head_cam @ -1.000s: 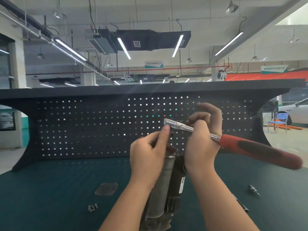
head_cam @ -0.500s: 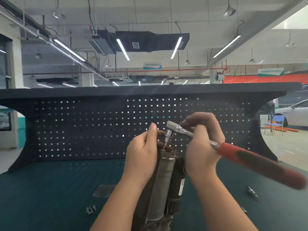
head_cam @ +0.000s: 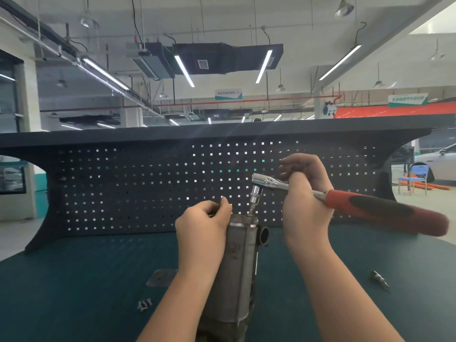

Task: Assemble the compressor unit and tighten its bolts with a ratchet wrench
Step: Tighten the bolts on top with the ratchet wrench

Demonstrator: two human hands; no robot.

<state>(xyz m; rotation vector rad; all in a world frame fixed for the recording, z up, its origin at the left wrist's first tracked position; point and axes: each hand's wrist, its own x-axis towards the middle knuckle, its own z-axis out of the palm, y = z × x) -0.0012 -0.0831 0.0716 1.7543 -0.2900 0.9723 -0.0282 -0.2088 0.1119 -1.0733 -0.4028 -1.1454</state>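
Compressor unit (head_cam: 237, 267) stands upright on the green tabletop (head_cam: 81, 280), centre foreground. Left hand (head_cam: 202, 228) grips its upper end, fingers curled around the top edge. Right hand (head_cam: 306, 193) holds the ratchet wrench (head_cam: 345, 201) at the metal shank, fingers wrapped around it; socket (head_cam: 254, 201) seated on top of the unit. Loose bolts (head_cam: 144, 304) and a metal plate (head_cam: 161, 277) lie to the left, a bit (head_cam: 380, 278) to the right.

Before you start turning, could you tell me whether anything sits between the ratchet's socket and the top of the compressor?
Nothing visible does: the socket on the ratchet wrench already meets the compressor top, beside the left hand.
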